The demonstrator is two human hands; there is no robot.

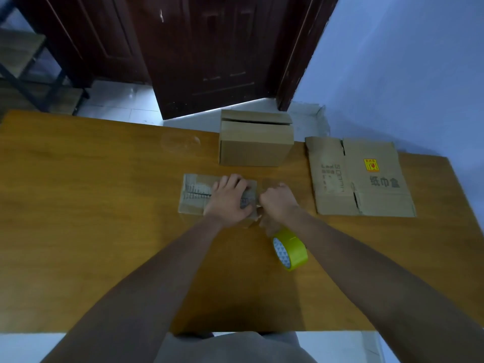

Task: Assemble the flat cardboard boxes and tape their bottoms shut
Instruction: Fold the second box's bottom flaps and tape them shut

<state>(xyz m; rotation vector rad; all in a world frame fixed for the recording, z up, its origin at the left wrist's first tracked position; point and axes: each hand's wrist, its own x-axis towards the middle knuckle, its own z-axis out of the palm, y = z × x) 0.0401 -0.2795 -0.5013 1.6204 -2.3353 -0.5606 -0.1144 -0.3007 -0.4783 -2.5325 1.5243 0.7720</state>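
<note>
We're looking at a plain room in a home or small office: a dark wooden panelled door (209, 53) is standing ajar behind an orange-brown wooden table (91, 179), pale tiled floor (117, 100) is showing beyond its far edge, and bare bluish walls (406, 61) are closing in at the right.

Head view, looking down, close

On the table (104, 205), a small box (199, 192) lies at the centre under both hands. A built box (255, 146) stands behind it, a flattened box (366, 179) lies to the right, and a tape roll (290, 248) stands nearer the person.
</note>
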